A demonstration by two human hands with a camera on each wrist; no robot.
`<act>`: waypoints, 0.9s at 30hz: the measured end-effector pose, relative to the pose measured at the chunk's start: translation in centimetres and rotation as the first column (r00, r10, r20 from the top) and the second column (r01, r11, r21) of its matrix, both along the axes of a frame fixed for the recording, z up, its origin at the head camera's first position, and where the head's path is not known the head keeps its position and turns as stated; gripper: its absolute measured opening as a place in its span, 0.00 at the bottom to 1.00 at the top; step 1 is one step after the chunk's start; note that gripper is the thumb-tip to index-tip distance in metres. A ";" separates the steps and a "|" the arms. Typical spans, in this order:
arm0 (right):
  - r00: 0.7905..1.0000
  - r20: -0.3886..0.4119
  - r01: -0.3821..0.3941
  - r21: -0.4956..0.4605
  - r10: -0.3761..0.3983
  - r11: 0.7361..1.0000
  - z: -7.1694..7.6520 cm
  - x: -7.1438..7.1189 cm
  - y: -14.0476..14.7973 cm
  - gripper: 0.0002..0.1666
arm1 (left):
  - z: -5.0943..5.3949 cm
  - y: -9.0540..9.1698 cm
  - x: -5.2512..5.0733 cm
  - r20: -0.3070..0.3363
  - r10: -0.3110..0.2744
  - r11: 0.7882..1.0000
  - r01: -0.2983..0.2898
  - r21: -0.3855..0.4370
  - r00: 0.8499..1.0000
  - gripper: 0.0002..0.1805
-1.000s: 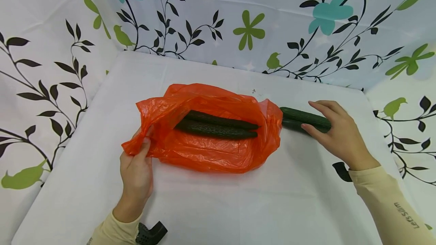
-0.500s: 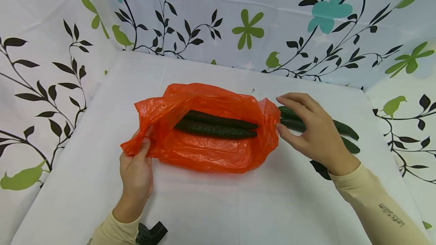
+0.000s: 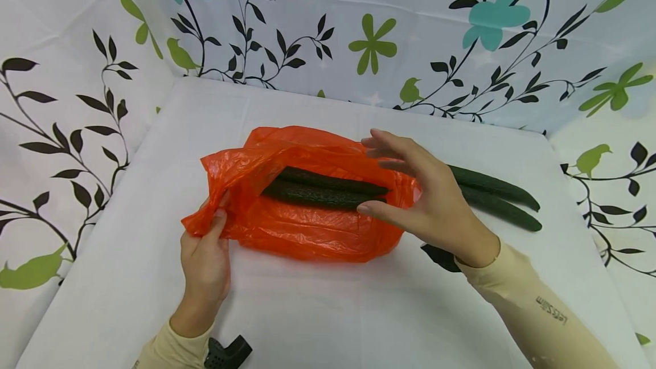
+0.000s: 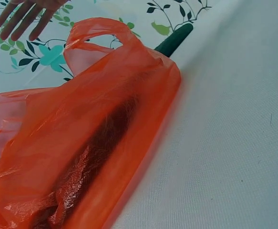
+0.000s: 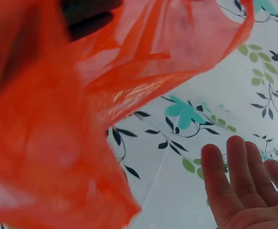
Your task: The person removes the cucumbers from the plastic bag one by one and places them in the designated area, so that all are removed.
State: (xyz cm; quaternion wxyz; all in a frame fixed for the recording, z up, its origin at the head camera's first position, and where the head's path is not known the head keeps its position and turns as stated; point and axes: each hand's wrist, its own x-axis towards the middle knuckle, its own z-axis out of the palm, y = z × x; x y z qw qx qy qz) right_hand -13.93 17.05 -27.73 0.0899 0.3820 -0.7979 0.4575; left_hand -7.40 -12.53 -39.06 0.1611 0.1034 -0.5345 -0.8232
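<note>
Head view: I see the left hand (image 3: 206, 269) gripping the bag (image 3: 307, 238); the right hand (image 3: 438, 205), fingers (image 3: 400, 146) spread, near bagged cucumbers (image 3: 315, 195).

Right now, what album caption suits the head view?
Left hand grips an orange bag with two cucumbers inside; open right hand hovers, two more cucumbers outside.

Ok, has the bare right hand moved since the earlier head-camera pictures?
Yes. Against the flat white table, the right hand has moved left, now partly over the translucent orange plastic bag.
</note>
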 end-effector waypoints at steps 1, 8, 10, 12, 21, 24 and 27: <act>1.000 0.024 -0.009 -0.046 0.010 0.999 -0.2 -0.1 -0.2 0.56 | 0.0 0.0 0.0 0.000 0.003 1.000 -0.003 0.002 1.000 0.23; 0.971 0.232 0.011 -0.293 0.060 0.956 -2.7 -1.1 -1.4 0.40 | 0.0 -0.1 -0.1 0.001 0.013 1.000 -0.013 0.000 1.000 0.22; 0.952 0.295 0.014 -0.321 0.086 0.947 -3.8 -1.4 -1.6 0.35 | 0.0 -0.1 -0.1 0.000 0.018 1.000 -0.018 -0.001 1.000 0.22; 0.935 0.339 0.009 -0.323 0.107 0.946 -4.9 -1.6 -1.9 0.33 | 0.0 -0.1 -0.1 -0.002 0.021 1.000 -0.021 -0.001 1.000 0.22; 0.933 0.359 0.050 -0.041 -0.032 0.998 -8.6 -2.1 -3.4 0.33 | -0.1 0.0 -0.1 0.004 0.007 1.000 -0.007 0.009 1.000 0.23; 0.938 0.332 0.083 0.066 -0.100 0.994 -9.5 -2.4 -3.8 0.34 | -0.1 0.0 -0.1 0.005 0.003 1.000 -0.003 0.001 1.000 0.23; 0.936 0.320 0.110 0.128 -0.146 0.986 -10.4 -2.6 -4.0 0.33 | -0.1 0.1 0.0 0.002 0.001 1.000 -0.001 -0.001 1.000 0.23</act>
